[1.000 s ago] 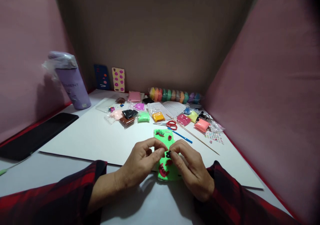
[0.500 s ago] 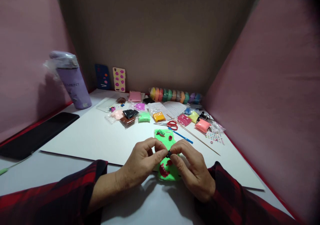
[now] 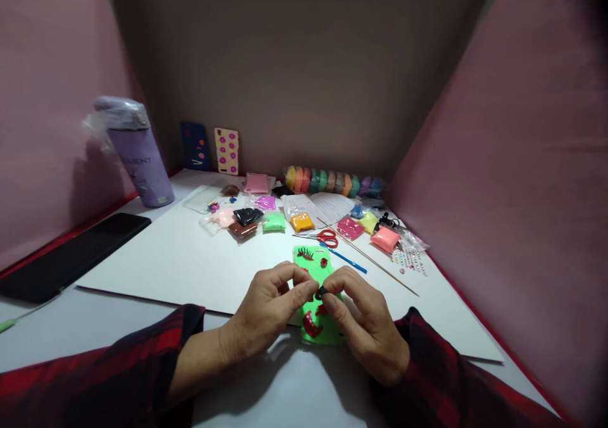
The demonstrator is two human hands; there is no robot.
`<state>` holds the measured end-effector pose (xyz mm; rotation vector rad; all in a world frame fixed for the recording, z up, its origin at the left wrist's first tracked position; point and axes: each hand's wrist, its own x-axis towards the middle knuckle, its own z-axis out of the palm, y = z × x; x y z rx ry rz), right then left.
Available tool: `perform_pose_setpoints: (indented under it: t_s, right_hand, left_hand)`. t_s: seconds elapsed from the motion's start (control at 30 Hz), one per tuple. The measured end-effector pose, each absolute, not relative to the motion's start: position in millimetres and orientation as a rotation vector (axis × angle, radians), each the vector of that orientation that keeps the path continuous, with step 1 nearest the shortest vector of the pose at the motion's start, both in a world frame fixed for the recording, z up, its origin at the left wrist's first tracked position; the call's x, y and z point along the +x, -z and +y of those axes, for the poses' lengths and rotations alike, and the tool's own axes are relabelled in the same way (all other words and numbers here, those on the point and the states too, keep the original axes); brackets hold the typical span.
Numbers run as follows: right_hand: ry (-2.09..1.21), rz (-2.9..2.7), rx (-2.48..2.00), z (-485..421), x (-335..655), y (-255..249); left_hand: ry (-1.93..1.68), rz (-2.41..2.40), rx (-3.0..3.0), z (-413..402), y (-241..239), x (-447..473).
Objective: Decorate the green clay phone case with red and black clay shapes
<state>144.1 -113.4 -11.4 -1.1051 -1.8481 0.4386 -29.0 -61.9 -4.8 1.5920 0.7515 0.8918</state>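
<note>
A bright green phone case (image 3: 322, 327) with red and dark clay shapes on it lies on the white board (image 3: 180, 263) in front of me. Both hands hover just above its middle. My left hand (image 3: 268, 311) and my right hand (image 3: 365, 323) meet fingertip to fingertip, pinching a small black lump of clay (image 3: 321, 292) between them. The fingers of both hands are curled and closed. Red-and-black plaid sleeves cover both forearms.
Small bags of coloured clay (image 3: 273, 221) lie behind the case, with red scissors (image 3: 327, 237), a blue tool (image 3: 346, 261) and a thin wooden stick (image 3: 368, 257). A row of clay tubs (image 3: 332, 181) lines the back wall. A purple bottle (image 3: 137, 156) and a black phone (image 3: 71, 257) stand at the left.
The fingertips have shifted slightly as they work the black lump; the hands stay in the same spot above the green case.
</note>
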Motion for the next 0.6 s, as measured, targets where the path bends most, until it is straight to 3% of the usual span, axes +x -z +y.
perform_pose_setpoints:
  t_s: [0.6]
  right_hand:
    - [-0.313, -1.982, -1.095, -112.4, 144.6, 12.8]
  left_hand:
    - [-1.039, 0.718, 1.939, -58.6, 4.1, -29.0]
